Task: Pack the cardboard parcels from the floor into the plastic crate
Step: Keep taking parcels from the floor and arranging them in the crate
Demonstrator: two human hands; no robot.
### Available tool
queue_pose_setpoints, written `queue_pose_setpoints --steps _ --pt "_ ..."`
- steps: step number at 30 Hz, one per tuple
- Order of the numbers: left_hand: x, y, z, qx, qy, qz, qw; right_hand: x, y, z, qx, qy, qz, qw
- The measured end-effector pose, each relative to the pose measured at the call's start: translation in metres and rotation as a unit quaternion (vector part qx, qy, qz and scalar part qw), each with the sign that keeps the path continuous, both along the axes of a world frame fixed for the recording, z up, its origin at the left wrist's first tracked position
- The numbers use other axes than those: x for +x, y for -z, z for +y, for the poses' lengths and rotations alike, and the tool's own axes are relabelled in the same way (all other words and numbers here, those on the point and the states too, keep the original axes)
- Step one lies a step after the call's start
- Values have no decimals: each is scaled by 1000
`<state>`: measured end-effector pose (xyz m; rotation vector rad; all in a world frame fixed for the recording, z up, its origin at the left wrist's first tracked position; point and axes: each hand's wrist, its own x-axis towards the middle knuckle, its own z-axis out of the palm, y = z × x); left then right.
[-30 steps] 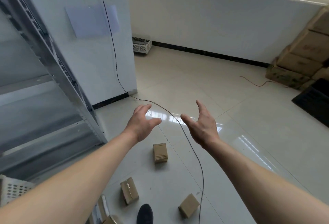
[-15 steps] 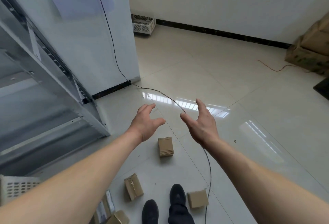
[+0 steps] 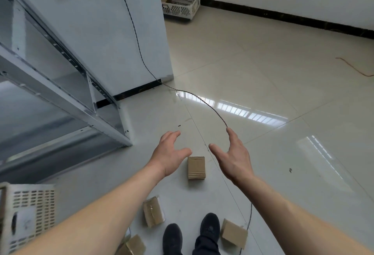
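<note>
The left hand (image 3: 172, 153) and right hand (image 3: 232, 157) are spread wide and hold nothing. A cardboard parcel (image 3: 196, 167) lies on the floor (image 3: 263, 72) between them, just below. This looks like reaching; next, both hands must close on it. The plastic crate (image 3: 30, 214) sits behind the left hand.

Both feet (image 3: 190, 236) now stand among the parcels, and the left hand (image 3: 172, 156) and right hand (image 3: 232, 159), spread and empty, hang lower than before, flanking the front parcel (image 3: 196, 167).
</note>
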<state>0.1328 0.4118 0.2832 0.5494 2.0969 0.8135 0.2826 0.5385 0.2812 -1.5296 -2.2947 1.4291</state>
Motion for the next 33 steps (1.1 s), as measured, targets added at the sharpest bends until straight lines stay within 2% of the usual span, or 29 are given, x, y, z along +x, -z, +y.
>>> queue_pose_setpoints --steps 10,21,27,33 --pt "-10 207 41 -65 10 -64 996 -18 198 27 -44 -32 -71 996" --pt "-15 419 51 -118 3 -103 988 -25 418 32 -91 -31 -103 990" --pt "-13 502 52 -128 -56 -146 979 -35 503 28 -128 -12 -108 986" --pt "-11 552 62 -121 -104 -208 965 -46 553 26 -169 18 -103 980"
